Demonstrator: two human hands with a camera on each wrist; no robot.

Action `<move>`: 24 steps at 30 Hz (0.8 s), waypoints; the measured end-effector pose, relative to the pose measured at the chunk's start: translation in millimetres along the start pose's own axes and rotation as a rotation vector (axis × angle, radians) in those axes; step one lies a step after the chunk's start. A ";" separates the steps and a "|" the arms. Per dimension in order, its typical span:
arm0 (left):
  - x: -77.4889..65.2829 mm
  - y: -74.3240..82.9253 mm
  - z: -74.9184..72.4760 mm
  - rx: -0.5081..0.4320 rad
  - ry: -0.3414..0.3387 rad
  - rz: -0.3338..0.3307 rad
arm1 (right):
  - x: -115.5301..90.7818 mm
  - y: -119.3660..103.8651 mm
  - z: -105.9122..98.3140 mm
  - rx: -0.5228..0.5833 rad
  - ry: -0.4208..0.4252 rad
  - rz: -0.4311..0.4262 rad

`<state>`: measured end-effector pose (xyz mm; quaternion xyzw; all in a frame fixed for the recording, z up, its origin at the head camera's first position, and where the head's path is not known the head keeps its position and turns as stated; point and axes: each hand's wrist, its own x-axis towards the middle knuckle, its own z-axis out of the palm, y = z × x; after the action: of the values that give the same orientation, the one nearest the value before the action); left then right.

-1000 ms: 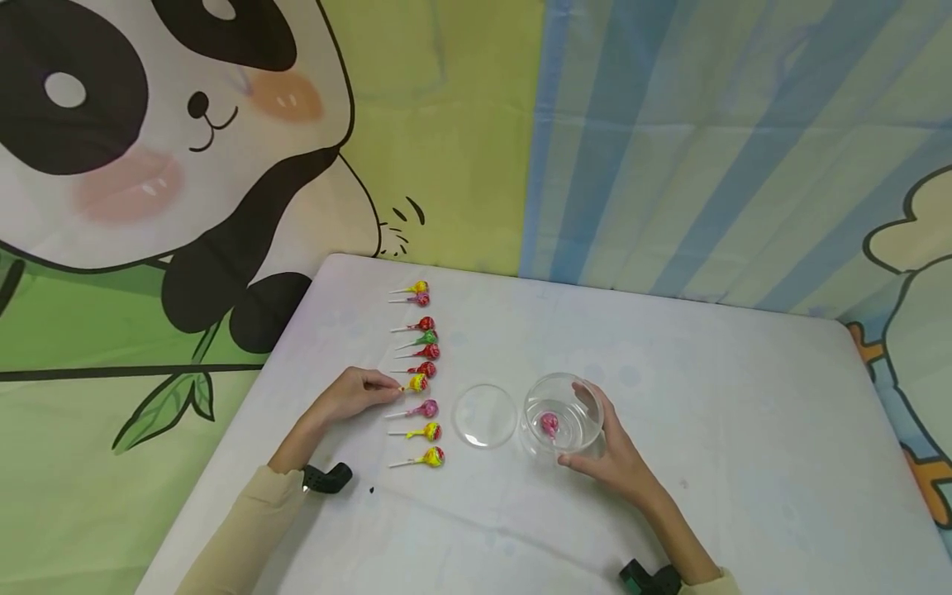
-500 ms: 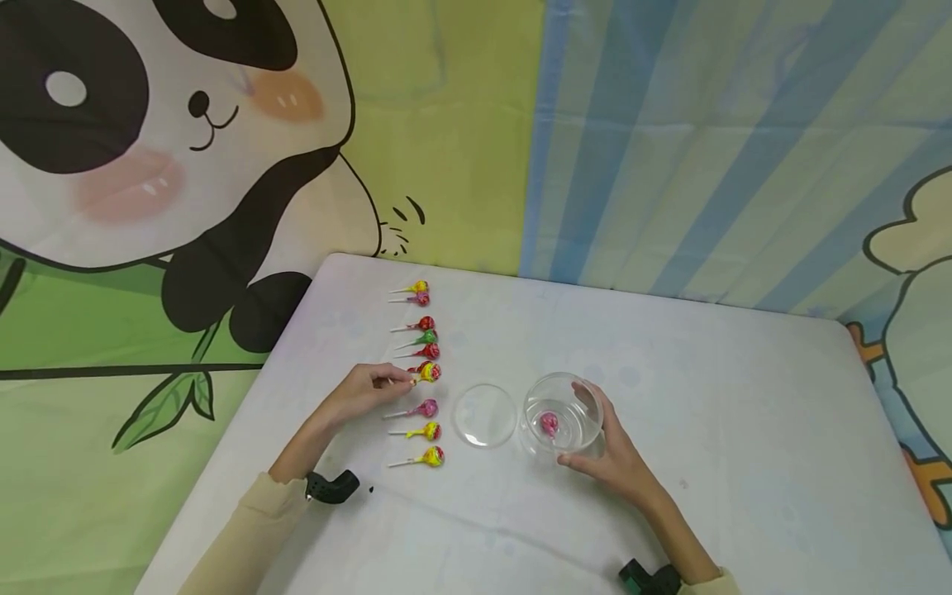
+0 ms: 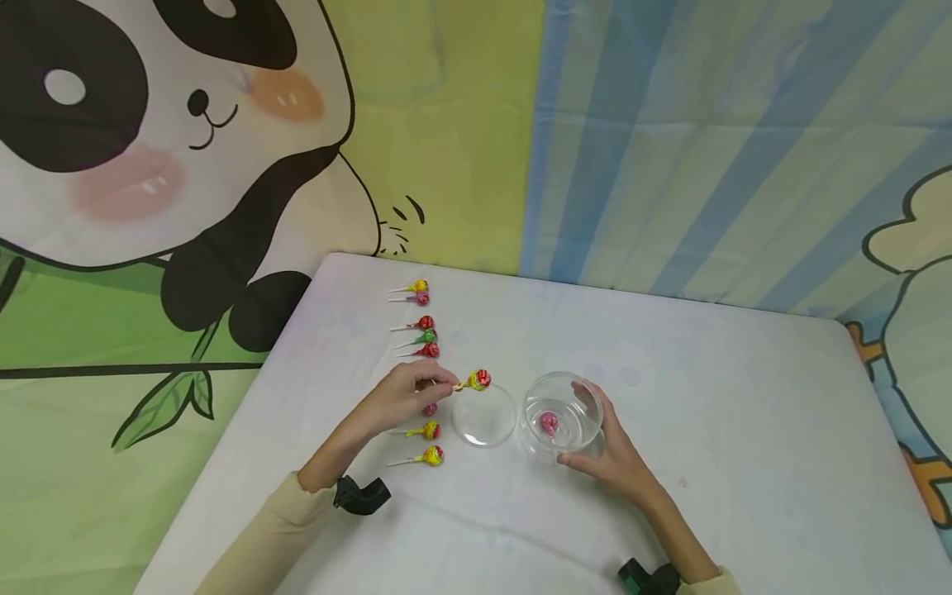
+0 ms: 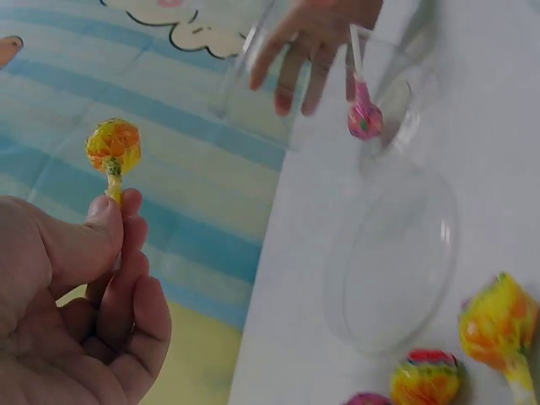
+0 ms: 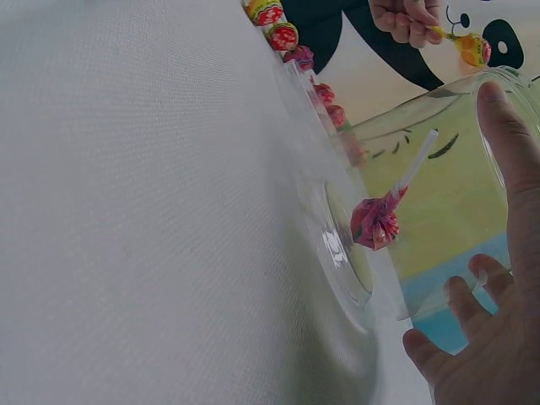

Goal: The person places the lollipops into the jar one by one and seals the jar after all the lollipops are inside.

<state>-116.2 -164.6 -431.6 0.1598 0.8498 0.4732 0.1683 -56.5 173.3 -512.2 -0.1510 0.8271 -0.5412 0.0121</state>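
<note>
My left hand (image 3: 405, 397) pinches a yellow lollipop (image 3: 479, 379) by its stick, with the wrapped head pointing right, raised above the table. In the head view it overlaps the far edge of a clear round lid (image 3: 485, 421). The left wrist view shows thumb and fingers on the stick below the yellow-orange head (image 4: 114, 145). My right hand (image 3: 621, 454) grips a clear jar (image 3: 552, 375) from its right side, thumb at the near side and fingers round the far side. A pink lollipop (image 5: 376, 223) is inside the jar, its stick leaning up in the right wrist view.
Along the left of the white table (image 3: 744, 430) runs a column of lollipops. Red (image 3: 426, 323) and green (image 3: 426, 336) ones lie toward the back, yellow ones (image 3: 433, 455) at the front. My left hand partly covers a pink one (image 3: 430, 409). A printed panda curtain (image 3: 446, 165) hangs behind.
My left hand has lifted the yellow lollipop out of the column and carried it right, toward the jar. My right hand and the jar have stayed put.
</note>
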 end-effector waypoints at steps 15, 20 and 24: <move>3.3 29.2 14.3 0.104 -0.028 0.117 | 0.5 -0.6 0.6 0.007 0.002 0.035; 6.8 37.5 21.9 0.117 -0.039 0.135 | 0.3 -2.9 1.5 0.024 0.004 0.040; 11.6 46.8 28.2 0.141 -0.044 0.175 | 0.2 -2.8 2.3 0.017 0.009 0.048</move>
<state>-108.9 -114.9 -407.0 0.2554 0.8598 0.4217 0.1334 -55.6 170.1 -510.7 -0.1286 0.8258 -0.5486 0.0225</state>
